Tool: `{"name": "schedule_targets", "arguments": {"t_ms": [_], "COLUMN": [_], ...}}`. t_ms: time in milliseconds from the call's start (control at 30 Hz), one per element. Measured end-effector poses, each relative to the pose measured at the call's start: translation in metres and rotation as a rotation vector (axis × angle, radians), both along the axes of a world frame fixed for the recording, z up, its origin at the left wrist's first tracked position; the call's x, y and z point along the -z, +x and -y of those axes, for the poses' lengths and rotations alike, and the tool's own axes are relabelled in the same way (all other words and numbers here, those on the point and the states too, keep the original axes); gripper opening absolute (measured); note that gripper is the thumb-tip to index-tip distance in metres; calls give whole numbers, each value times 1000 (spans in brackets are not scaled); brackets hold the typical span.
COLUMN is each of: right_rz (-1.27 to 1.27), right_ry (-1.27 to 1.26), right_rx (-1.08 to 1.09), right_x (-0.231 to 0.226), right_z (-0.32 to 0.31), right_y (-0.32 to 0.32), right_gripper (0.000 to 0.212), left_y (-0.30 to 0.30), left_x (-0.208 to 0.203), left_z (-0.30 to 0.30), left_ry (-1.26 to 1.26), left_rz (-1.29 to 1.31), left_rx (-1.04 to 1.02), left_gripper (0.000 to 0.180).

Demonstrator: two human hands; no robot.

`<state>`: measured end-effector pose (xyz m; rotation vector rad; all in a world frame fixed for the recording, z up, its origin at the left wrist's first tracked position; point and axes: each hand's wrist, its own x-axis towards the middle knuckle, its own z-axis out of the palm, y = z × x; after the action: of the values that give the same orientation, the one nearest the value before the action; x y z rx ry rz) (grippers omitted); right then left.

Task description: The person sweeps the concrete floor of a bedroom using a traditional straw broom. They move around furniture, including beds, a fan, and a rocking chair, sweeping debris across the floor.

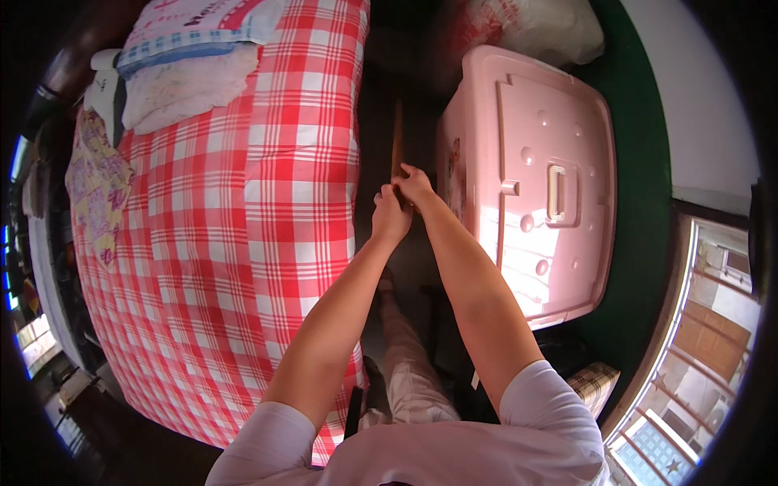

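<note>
1. Both hands meet just left of the pink box (531, 182), the right hand (416, 185) a little farther from the body than the left hand (392, 217).
2. Fingers of each are curled around a slim brown stick (397, 142); how tightly they press cannot be told, since the palms are hidden.
3. That stick is left of the pink box, near its side wall and apart from it, running away from the body to a narrow far end; its lower part is covered by the hands.
4. Across the gap, farther left of the pink box, spreads a red-and-white checked cover (243, 235).
5. On the cover's far part, well left of the pink box, lie folded cloths (194, 85), with a floral cloth (101, 190) at its left edge.
6. Behind the pink box sits a pale plastic bag (551, 28) with red marks.
7. Right of the pink box is a dark green wall section (640, 138); nearer the body, a barred window (689, 340).
8. Just on the near side of the pink box is a plaid-patterned item (596, 385).
</note>
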<state>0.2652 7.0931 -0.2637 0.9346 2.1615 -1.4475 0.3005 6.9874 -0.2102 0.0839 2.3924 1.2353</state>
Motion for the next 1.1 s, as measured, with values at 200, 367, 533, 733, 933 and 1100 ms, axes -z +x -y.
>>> {"name": "schedule_targets", "arguments": {"t_ms": [200,367,533,733,933,1100], "right_rz": [-20,47,129,271,391,168], "right_ry": [194,220,197,75,66,47], "right_rx": [0,-35,-99,-91,-278,-154], "right_x": [36,23,-17,-66,-131,-138], "right_z": [-2,44,110,193,251,261], "right_y": [13,71,188,372,478,532], "right_gripper": [53,52,50,39,47,60], "left_y": [1,58,174,347,464,511], "left_x": [18,3,-38,-99,-148,-156], "left_z": [-18,24,89,177,234,243], "left_ry": [-146,-200,-188,-201,-184,-151], "left_rz": [170,248,308,444,512,462], "left_rx": [112,165,116,135,90,-8], "left_gripper": [49,52,49,44,51,60]}}
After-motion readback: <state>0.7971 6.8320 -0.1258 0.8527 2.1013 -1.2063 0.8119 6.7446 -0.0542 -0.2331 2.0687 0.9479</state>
